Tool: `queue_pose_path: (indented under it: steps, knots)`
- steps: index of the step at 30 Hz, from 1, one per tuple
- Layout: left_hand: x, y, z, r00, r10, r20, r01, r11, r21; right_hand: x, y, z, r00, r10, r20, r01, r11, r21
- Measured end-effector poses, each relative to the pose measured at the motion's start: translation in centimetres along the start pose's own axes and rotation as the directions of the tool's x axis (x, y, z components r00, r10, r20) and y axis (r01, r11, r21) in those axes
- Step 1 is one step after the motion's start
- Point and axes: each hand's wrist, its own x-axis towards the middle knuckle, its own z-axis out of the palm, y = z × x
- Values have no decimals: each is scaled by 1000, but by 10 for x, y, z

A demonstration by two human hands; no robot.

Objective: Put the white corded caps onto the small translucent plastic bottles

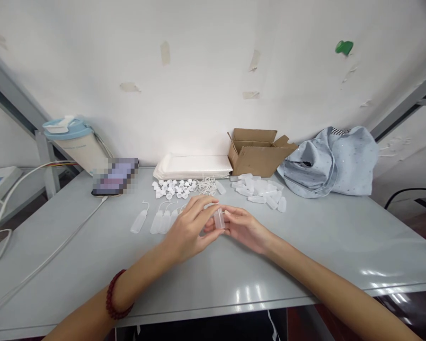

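Between my two hands is a small translucent plastic bottle (219, 219), held above the table. My left hand (190, 227) grips it with the thumb at its lower end and the fingers at its upper end. My right hand (244, 226) closes on it from the right, fingers partly hidden behind it; a bit of white shows by the thumb. Left of my hands lie several similar bottles (157, 222) with thin white straps, some covered by my left hand. Behind them are white caps (173, 188) and a heap of white strap loops (206, 185). Plain bottles (259, 187) are piled on the right.
A stack of white envelopes (199, 164) and an open cardboard box (257, 158) stand by the wall. A blue cloth bag (341, 163) lies right. At left are a phone (116, 177), its charging cable (67, 241) and a blue-lidded tumbler (76, 144) on the grey table (305, 265).
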Motion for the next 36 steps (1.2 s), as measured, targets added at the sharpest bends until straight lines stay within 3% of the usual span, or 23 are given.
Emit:
queue_pose_path:
  steps: [5, 12, 18, 23, 28, 31, 34, 36]
  knots:
    - [-2, -3, 2, 998, 54, 31, -54, 999, 7, 1, 4, 0, 1000, -25, 17, 27, 994, -105]
    - [-3, -5, 2, 999, 35, 7, -36, 999, 18, 1, 3, 0, 1000, -15, 22, 17, 994, -107]
    - [1, -16, -15, 992, -83, 90, 80, 996, 35, 4, 4, -8, 998, -25, -60, 12, 976, -216]
    - [-2, -37, -33, 927, -241, 286, 230, 970, 74, 5, -2, -19, 976, -96, -197, 38, 960, -276]
    - [-5, -40, -40, 856, -314, 411, 309, 948, 80, 6, -6, -29, 942, -194, -274, 52, 891, -452]
    - [-6, -39, -41, 836, -316, 449, 312, 946, 85, 9, -2, -38, 900, -345, -266, 73, 721, -689]
    - [-10, -42, -41, 822, -313, 476, 309, 947, 91, 12, 4, -48, 852, -513, -106, 99, 357, -929]
    - [-12, -44, -41, 816, -316, 484, 310, 946, 96, 14, 7, -52, 848, -530, 23, 120, 149, -982]
